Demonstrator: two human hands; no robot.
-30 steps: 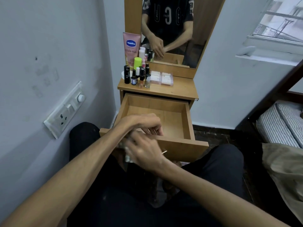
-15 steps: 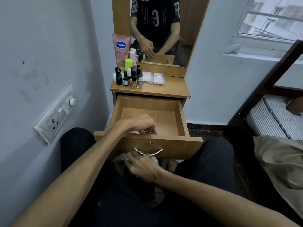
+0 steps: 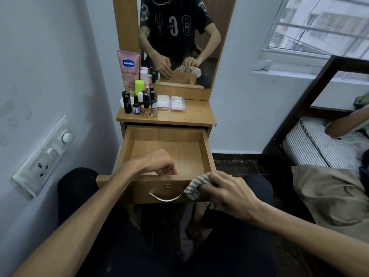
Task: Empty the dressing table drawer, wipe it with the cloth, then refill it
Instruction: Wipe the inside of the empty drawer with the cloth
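Observation:
The wooden drawer (image 3: 167,148) of the dressing table (image 3: 191,114) is pulled out and holds nothing. My right hand (image 3: 227,192) grips a striped cloth (image 3: 194,186) against the right part of the drawer front, beside the metal handle (image 3: 165,197). My left hand (image 3: 157,162) hangs over the drawer's front edge with fingers curled, empty. A pink lotion tube (image 3: 128,70), several small bottles (image 3: 142,102) and a flat clear box (image 3: 171,103) stand on the tabletop.
A mirror (image 3: 179,37) rises behind the tabletop. A wall with a switch panel (image 3: 44,156) is close on the left. A bed (image 3: 319,144) with striped mattress and a beige cloth (image 3: 329,196) lie at the right. My knees flank the drawer.
My right hand has come up from below the drawer with the cloth and moved right, level with the drawer front. The left hand has stayed at the drawer's front edge.

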